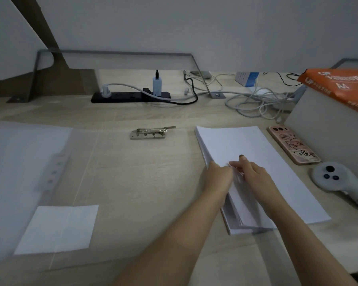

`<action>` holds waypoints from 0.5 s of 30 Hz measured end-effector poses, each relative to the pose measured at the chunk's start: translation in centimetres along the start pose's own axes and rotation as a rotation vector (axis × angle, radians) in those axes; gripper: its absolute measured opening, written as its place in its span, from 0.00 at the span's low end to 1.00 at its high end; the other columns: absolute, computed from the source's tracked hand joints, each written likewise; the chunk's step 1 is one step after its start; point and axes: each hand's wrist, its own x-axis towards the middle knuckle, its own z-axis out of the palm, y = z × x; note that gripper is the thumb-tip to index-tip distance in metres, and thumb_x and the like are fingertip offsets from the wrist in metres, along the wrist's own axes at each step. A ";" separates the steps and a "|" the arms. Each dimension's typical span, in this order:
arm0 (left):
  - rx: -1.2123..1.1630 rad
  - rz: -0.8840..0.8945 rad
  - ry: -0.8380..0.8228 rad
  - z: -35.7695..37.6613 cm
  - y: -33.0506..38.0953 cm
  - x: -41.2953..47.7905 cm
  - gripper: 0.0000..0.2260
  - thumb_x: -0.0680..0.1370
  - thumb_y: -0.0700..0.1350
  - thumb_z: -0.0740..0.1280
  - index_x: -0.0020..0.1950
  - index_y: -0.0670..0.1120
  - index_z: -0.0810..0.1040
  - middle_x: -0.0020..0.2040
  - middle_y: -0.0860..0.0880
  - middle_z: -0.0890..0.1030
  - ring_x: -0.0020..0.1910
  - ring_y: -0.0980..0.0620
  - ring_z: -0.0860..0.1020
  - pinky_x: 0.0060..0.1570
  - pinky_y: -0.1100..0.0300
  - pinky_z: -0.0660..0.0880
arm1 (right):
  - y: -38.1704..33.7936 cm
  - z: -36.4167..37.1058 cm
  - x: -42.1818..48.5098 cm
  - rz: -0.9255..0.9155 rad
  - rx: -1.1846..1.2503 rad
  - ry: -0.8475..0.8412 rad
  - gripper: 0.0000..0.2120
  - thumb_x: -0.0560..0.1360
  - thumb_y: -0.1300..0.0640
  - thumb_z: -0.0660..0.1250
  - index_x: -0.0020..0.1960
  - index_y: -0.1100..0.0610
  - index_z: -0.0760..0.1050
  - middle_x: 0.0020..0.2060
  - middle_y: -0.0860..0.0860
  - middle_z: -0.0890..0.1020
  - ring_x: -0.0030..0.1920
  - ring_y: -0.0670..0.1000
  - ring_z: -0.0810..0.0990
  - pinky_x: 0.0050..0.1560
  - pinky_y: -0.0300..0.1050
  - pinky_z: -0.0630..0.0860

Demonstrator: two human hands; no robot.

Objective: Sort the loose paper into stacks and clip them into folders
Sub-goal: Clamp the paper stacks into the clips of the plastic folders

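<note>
Paper stack: the paper stack (pixel 262 162) lay on the right of the desk (pixel 153 182), just beside a phone (pixel 293 145). Its near left corner was fanned, with the lifted sheets (pixel 239 188) raised off the rest.
Right hand: my read was that the right hand (pixel 254 172) pinched those lifted sheets, one finger laid straight on the top page.
Left hand: the left hand (pixel 217 178) sat against the stack's left edge. Blur hid its fingers, so I could not tell whether it gripped or only steadied.
Folder: the clear folder (pixel 19 162) lay open well apart on the left, a small white sheet (pixel 58 228) resting on it.
Clip: the metal clip (pixel 151 133) sat between folder leaf and stack, untouched.
Step in hand: I judged it as peeling off a batch of pages.
Doing it well: I would keep the left hand pressing the remainder flat, lift the batch from its corner and not mid-edge, and square it before carrying it towards the clip.
Risk: loose pages could slide towards the controller (pixel 331 176).
</note>
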 end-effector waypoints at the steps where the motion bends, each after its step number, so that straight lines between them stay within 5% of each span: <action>1: -0.061 -0.008 0.032 0.0 0.0 0.1 0.18 0.75 0.46 0.59 0.64 0.45 0.70 0.60 0.45 0.78 0.57 0.44 0.77 0.56 0.51 0.76 | 0.1 0.1 0.0 0.007 -0.012 0.000 0.22 0.81 0.47 0.46 0.61 0.52 0.76 0.64 0.52 0.75 0.65 0.52 0.71 0.66 0.49 0.64; 5: -0.237 0.022 0.089 0.2 -0.4 0.1 0.15 0.75 0.39 0.61 0.61 0.46 0.73 0.59 0.47 0.78 0.54 0.47 0.78 0.53 0.55 0.77 | 0.2 -0.3 -0.2 -0.025 0.000 0.039 0.18 0.81 0.51 0.51 0.65 0.54 0.73 0.66 0.51 0.74 0.66 0.51 0.71 0.64 0.44 0.64; 7: -0.312 0.050 0.060 -0.3 -0.4 -0.2 0.12 0.75 0.37 0.60 0.56 0.48 0.73 0.54 0.48 0.79 0.46 0.49 0.78 0.42 0.59 0.76 | 0.5 -1.4 -0.4 -0.064 -0.033 0.109 0.17 0.80 0.53 0.54 0.66 0.53 0.71 0.67 0.52 0.73 0.66 0.52 0.70 0.62 0.44 0.63; 10: -0.379 0.100 -0.003 -2.2 0.7 -1.1 0.14 0.76 0.36 0.60 0.60 0.46 0.73 0.44 0.51 0.78 0.37 0.54 0.75 0.34 0.64 0.71 | 1.0 -3.8 -0.3 -0.048 -0.054 0.227 0.20 0.79 0.54 0.58 0.70 0.54 0.66 0.70 0.55 0.68 0.68 0.55 0.67 0.66 0.52 0.64; 15: -0.262 0.254 -0.049 -7.3 1.2 -2.4 0.14 0.79 0.40 0.60 0.63 0.48 0.72 0.54 0.51 0.79 0.48 0.54 0.77 0.42 0.64 0.73 | -0.1 -5.0 0.2 0.035 0.121 0.256 0.18 0.78 0.54 0.58 0.67 0.53 0.68 0.62 0.53 0.76 0.60 0.56 0.74 0.60 0.54 0.68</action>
